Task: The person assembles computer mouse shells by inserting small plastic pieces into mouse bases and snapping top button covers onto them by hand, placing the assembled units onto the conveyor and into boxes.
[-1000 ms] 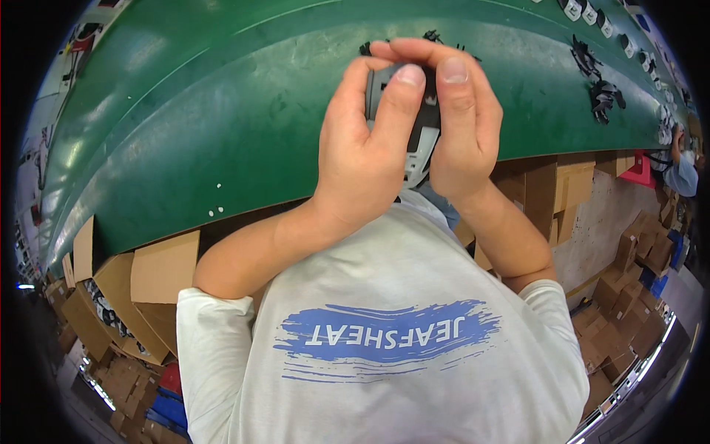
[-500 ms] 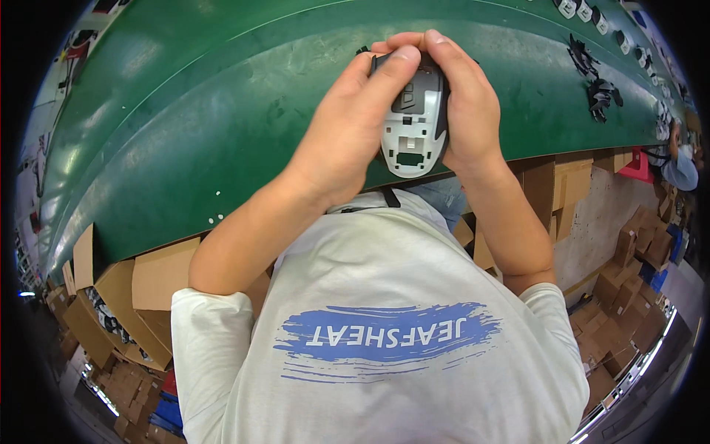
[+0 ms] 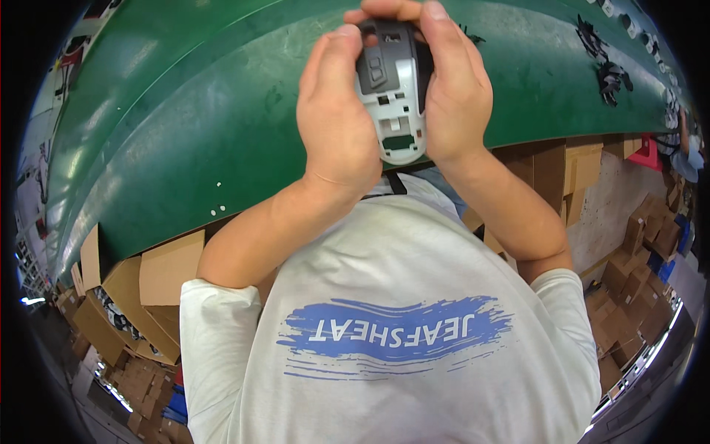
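Observation:
Both hands close around a long plastic housing (image 3: 399, 111), held above the green table near its front edge. Its rounded near end is white with several square cut-outs; the far part is dark grey with a raised pattern, and a black strip runs along its right side. My left hand (image 3: 336, 111) grips the left side, thumb bent at the far end. Pressed against the right side is my right hand (image 3: 458, 96), its thumb stretched past the far end. Fingers hide the housing's underside and part of its far edge.
Black plastic parts (image 3: 611, 80) lie on the green table (image 3: 244, 96) at the right, with a row of white parts (image 3: 651, 41) beyond. Small white bits (image 3: 217, 209) sit left of me. Open cartons (image 3: 171, 268) line the front edge. Another person (image 3: 688, 161) is at far right.
Both hands have carried the housing slightly away from me and to the left. My left thumb has drawn back from its top, uncovering more of the dark grey part.

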Motion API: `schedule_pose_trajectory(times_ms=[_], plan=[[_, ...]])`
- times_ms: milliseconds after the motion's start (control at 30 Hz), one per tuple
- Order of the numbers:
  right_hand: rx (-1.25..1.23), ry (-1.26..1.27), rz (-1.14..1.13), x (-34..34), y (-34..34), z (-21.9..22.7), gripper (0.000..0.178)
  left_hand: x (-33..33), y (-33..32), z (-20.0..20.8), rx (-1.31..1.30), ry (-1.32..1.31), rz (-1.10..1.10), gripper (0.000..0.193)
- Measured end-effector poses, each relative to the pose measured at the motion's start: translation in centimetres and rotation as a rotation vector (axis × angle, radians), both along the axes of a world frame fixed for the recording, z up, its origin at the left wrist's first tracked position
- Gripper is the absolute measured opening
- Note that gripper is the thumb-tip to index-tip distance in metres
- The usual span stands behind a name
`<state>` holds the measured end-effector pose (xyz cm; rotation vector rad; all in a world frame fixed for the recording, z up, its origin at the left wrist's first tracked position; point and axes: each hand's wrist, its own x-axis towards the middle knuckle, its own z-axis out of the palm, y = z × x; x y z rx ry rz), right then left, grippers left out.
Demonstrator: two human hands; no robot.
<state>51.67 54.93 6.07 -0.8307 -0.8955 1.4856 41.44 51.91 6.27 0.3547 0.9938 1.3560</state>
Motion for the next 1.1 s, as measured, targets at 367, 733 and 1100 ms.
schedule_pose_trajectory(times_ms=[367,733,1100], plan=[[-0.214,0.141,0.094,0.6,0.4,1.7,0.044,-1.7,0.3,1.6,-0.038,-0.126,-0.127,0.032],[-0.095,0.051,0.158,0.7,-0.8,2.5,0.049,-1.1,-1.2,1.8,0.309,0.383,-0.189,0.033],[-0.160,0.494,0.205,1.6,-1.3,1.0,0.068,-1.5,1.8,-1.6,0.716,0.717,0.267,0.056]])
